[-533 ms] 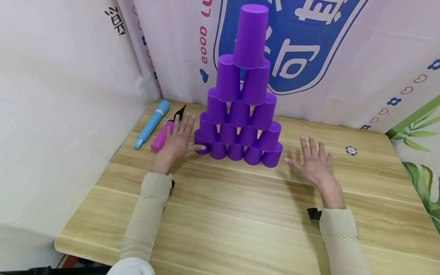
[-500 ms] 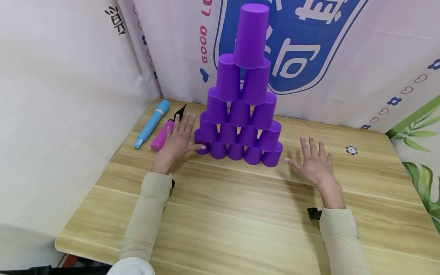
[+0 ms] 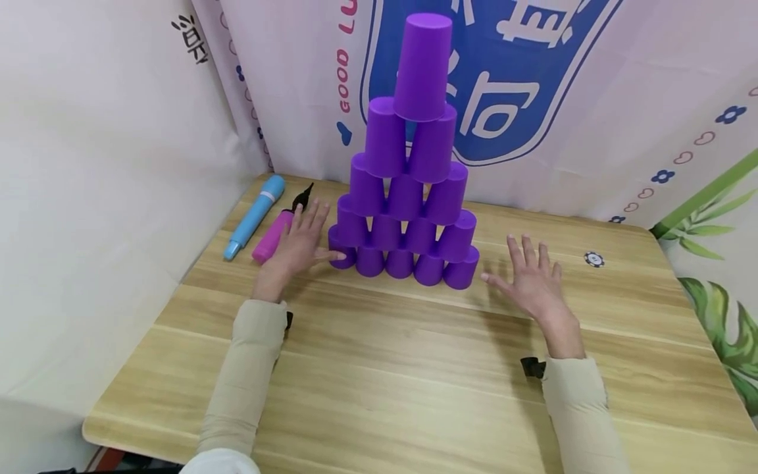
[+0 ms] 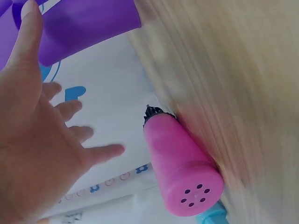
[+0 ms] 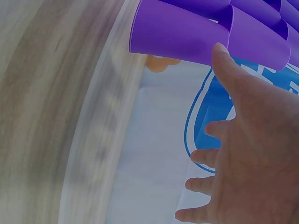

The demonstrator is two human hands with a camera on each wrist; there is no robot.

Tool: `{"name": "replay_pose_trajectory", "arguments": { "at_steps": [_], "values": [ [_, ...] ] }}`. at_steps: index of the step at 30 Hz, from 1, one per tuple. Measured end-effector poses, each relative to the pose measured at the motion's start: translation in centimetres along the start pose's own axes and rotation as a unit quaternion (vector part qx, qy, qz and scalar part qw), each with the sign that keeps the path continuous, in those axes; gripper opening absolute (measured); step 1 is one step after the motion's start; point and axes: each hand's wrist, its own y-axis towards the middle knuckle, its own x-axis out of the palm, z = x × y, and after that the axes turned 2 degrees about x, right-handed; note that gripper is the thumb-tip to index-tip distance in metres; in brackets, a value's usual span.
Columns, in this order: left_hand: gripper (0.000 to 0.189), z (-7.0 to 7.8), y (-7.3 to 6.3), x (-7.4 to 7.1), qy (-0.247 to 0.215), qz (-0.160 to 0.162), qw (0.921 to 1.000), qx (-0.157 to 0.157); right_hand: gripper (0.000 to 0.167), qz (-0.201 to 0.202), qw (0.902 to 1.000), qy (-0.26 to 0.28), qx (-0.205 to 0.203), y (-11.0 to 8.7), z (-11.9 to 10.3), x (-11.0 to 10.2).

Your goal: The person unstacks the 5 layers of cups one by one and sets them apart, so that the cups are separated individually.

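A pyramid of upside-down purple cups [image 3: 405, 197] stands in several tiers at the back of the wooden table, one cup [image 3: 423, 69] alone at its top. Fingers spread, my left hand [image 3: 296, 247] hovers at the pyramid's left side, its thumb in front of the lowest left cup; whether it touches I cannot tell. Beyond the pyramid's right side, my right hand [image 3: 535, 283] is held with its fingers spread, apart from the cups in the head view. Neither hand holds anything. In the left wrist view, a pink bottle-like object [image 4: 180, 158] with a black tip lies near the left hand.
A light blue stick-like object [image 3: 254, 217] lies at the table's back left, beside the pink one. A round black-and-white chip [image 3: 594, 259] is at the right. Behind the table [image 3: 379, 395] hangs a printed white cloth [image 3: 296, 92].
The head view has shifted slightly, so the whole scene sits a little further left. Both hands keep their spread pose beside the cup pyramid.
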Motion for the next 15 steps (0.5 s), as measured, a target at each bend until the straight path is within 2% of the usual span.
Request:
{"name": "replay_pose_trajectory", "arguments": {
  "at_steps": [2,3,5,6,9,15],
  "values": [
    [0.107,-0.3,-0.2,0.1,-0.079,-0.019,0.9967,0.006,0.096,-0.001,1.0,-0.001,-0.001,-0.1,-0.1,0.0],
    [0.104,-0.5,-0.3,0.2,-0.121,-0.031,0.9921,0.009,0.096,0.0,1.0,-0.001,-0.001,-0.2,-0.1,0.0],
    [0.097,-0.8,-0.4,0.5,-0.203,-0.053,0.9777,0.012,0.096,0.003,1.0,0.0,-0.004,-0.3,-0.2,-0.2],
    [0.093,-0.9,-0.4,0.6,-0.226,-0.062,0.9721,0.012,0.096,0.003,1.0,0.003,-0.006,-0.5,-0.2,-0.2],
    [0.083,-1.3,-0.2,1.1,-0.263,-0.077,0.9613,0.026,0.097,0.007,0.9998,0.01,-0.014,-1.0,-0.5,-0.6],
    [0.076,-1.8,0.0,1.0,-0.28,-0.059,0.9574,0.037,0.095,0.035,0.9987,0.015,-0.034,-1.7,-2.0,-2.2]
  ]
}}
